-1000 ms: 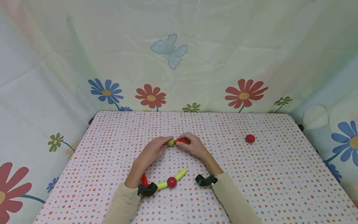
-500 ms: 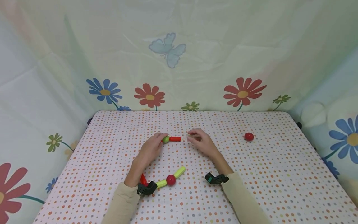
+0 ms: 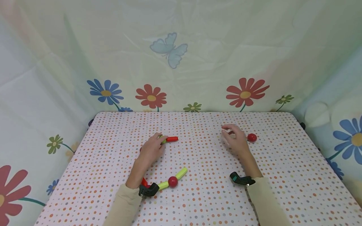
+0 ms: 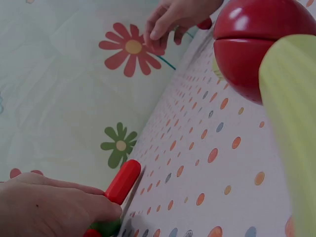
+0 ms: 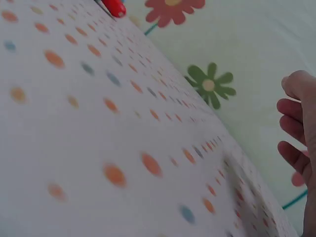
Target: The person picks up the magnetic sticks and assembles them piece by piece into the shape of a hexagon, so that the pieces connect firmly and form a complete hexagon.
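My left hand (image 3: 150, 150) pinches a small green ball (image 3: 163, 140) that joins a red stick (image 3: 172, 139); the stick juts out to the right past the fingertips. In the left wrist view the green ball (image 4: 106, 227) is mostly covered by the fingers, with a bit of red below it. My right hand (image 3: 236, 142) is over the right half of the table, holding nothing, fingers loosely bent. Just to its right lies a loose red ball (image 3: 252, 137). Nearer me, a red ball (image 3: 173, 181) sits between two yellow-green sticks (image 3: 181, 173).
Another red stick (image 3: 144, 181) shows partly behind my left wrist, at the end of the yellow-green row. The dotted tablecloth (image 3: 209, 201) covers the table, and a flowered curtain (image 3: 203, 62) stands behind its far edge.
My right hand has let go of the red stick and moved right, close to the loose red ball. The left hand has shifted slightly left with the green ball and red stick.
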### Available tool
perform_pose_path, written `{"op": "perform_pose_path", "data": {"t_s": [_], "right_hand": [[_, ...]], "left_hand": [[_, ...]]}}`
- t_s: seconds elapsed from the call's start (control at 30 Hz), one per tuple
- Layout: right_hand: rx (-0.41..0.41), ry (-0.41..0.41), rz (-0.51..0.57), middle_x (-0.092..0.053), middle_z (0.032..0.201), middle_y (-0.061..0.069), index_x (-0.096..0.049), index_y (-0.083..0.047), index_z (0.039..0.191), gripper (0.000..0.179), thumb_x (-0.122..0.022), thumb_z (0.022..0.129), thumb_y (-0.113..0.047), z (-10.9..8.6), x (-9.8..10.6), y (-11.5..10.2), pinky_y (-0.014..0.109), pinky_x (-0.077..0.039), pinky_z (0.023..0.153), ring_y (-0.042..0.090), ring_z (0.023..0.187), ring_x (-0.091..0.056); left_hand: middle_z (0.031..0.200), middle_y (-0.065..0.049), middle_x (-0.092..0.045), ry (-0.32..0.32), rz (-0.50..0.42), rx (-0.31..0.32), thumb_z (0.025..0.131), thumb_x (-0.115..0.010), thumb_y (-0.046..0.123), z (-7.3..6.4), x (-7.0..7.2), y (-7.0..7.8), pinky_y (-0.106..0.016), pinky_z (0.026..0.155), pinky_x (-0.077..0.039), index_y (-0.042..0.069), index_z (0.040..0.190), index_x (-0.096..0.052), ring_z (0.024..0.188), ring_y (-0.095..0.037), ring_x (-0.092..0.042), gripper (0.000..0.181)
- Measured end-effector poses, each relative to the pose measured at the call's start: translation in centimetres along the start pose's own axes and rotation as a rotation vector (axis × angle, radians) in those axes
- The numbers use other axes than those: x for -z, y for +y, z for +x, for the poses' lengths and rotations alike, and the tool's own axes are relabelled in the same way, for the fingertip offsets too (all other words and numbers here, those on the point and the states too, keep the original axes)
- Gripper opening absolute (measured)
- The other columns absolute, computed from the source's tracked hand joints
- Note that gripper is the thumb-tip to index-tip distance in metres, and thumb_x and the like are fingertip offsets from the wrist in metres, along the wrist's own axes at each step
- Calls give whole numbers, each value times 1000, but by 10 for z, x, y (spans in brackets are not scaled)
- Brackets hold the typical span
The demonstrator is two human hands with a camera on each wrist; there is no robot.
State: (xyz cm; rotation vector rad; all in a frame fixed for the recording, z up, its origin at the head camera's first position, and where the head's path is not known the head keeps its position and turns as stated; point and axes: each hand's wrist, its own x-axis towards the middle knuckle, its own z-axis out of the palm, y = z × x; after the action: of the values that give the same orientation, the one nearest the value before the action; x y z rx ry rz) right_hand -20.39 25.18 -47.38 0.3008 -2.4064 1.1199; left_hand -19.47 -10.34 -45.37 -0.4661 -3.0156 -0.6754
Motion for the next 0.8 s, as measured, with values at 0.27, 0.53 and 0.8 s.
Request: {"op": "perform_pose_path", "data": {"t_s": [0.27, 0.53, 0.8], "right_hand": [[-146, 269, -115, -62, 102, 16, -66, 2, 109, 22, -54, 96, -11, -1, 54, 30, 13, -31, 70, -5, 88, -42], [-378, 93, -216, -56, 119, 16, -64, -4, 117, 29, -50, 97, -19, -10, 68, 49, 27, -36, 72, 18, 95, -46], [-314, -74, -226, -55, 123, 21, -63, -1, 116, 32, -55, 97, -26, -13, 62, 58, 41, -47, 80, 32, 99, -56]], "left_hand": [[119, -7, -61, 91, -58, 56, 93, -64, 14, -1, 0, -1, -37, 82, -53, 16, 125, -64, 101, -23, -59, 32], [133, -9, -57, 67, -102, 51, 95, -61, 11, -1, -2, -3, -43, 99, -49, 14, 130, -59, 120, -28, -54, 35], [137, -13, -55, 71, -68, -4, 95, -60, 10, 0, -7, -5, -44, 97, -50, 16, 134, -58, 120, -32, -53, 40]]}}
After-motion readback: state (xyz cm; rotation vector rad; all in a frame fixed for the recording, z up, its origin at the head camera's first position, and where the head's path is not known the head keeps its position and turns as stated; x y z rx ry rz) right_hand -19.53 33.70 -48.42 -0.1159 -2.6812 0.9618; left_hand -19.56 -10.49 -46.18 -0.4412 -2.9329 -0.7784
